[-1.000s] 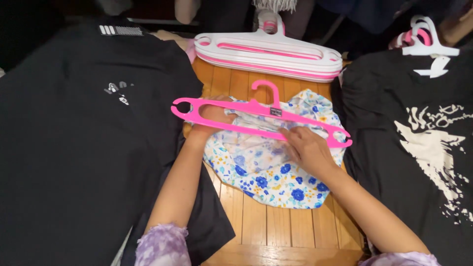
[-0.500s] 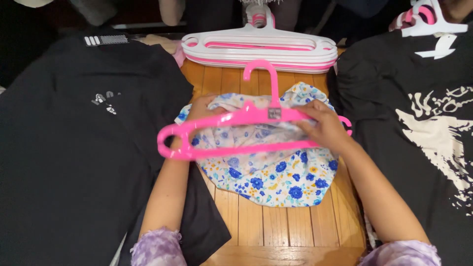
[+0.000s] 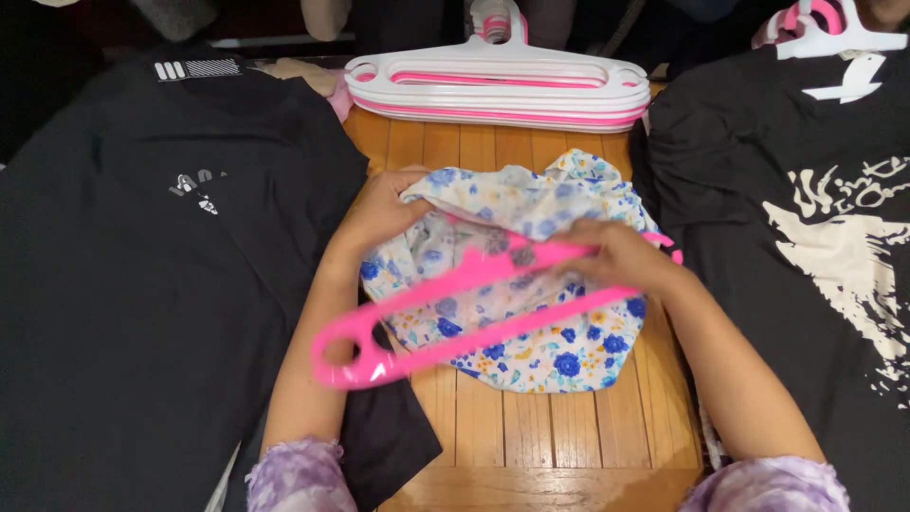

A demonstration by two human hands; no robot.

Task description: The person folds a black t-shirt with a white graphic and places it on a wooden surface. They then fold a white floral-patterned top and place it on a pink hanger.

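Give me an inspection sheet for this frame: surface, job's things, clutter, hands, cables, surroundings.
Surface: wooden slat table, bare in the near middle.
Job's things: pink hanger, tilted and motion-blurred, over a floral garment bunched at table centre.
Clutter: stack of white and pink hangers at the far edge; black shirt with small print on the left; black shirt with large white print on the right, more hangers above it.
Hands: left hand grips the garment's upper edge; right hand holds the hanger.
Cables: nothing seen.
Surroundings: dark, unclear beyond the table.
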